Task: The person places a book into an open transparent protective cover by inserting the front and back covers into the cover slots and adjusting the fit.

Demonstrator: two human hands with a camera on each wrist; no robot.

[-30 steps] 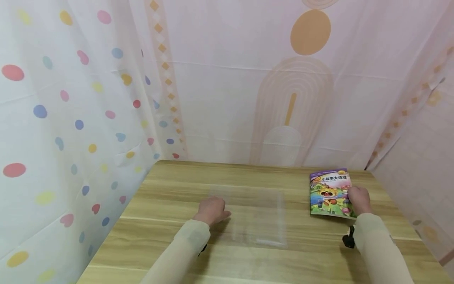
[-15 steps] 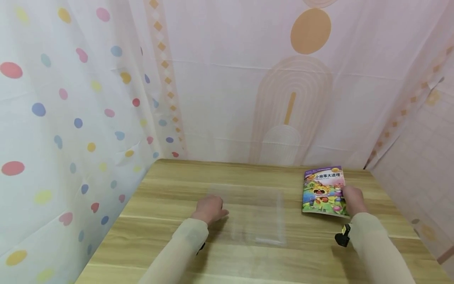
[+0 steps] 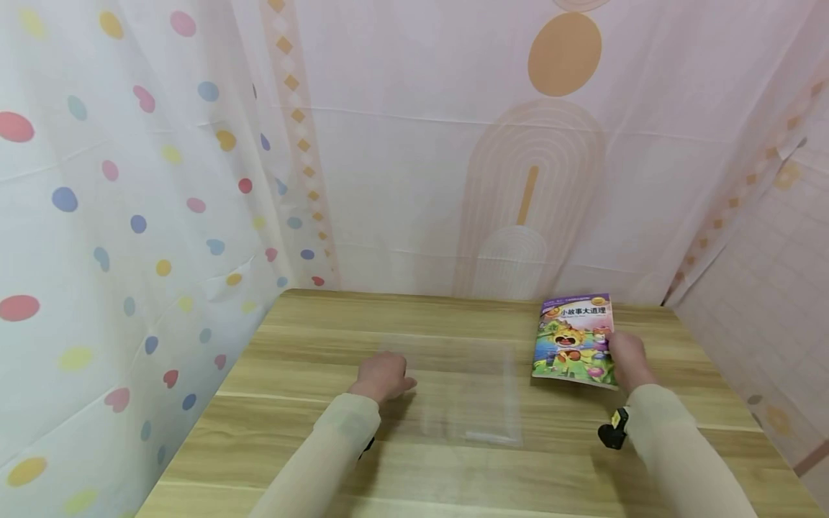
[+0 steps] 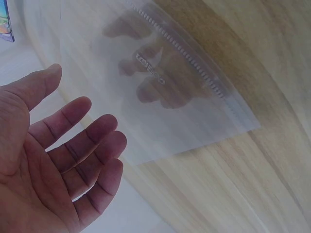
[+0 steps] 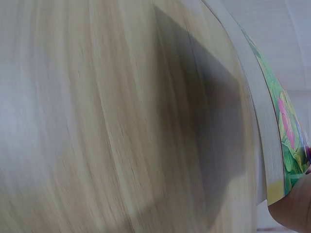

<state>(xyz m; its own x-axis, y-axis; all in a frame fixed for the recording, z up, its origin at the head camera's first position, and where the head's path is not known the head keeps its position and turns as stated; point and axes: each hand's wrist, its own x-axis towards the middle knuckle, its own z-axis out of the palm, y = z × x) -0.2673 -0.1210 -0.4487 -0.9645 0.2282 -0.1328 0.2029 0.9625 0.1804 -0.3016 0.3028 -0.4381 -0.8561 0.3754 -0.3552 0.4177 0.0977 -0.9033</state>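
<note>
A colourful children's storybook (image 3: 568, 344) with a cartoon animal on its cover is on the right side of the head view. My right hand (image 3: 630, 358) grips its right edge; in the right wrist view the book's page edge (image 5: 260, 102) stands off the table above a dark shadow. A clear plastic zip bag (image 3: 469, 403) lies flat in the middle of the table. Beside the bag's left side is my left hand (image 3: 381, 377), holding nothing. Its fingers are loosely bent and apart in the left wrist view, where the bag (image 4: 189, 116) shows a ridged strip and small lettering.
The wooden table (image 3: 311, 338) reaches back to a pale patterned curtain (image 3: 401, 180). A dotted curtain (image 3: 155, 216) hangs along the left side, and another pale cloth (image 3: 764, 324) closes the right.
My right hand has moved the storybook left, toward the bag, and slightly farther back. My left hand and the bag have hardly moved; the head view has shifted slightly.
</note>
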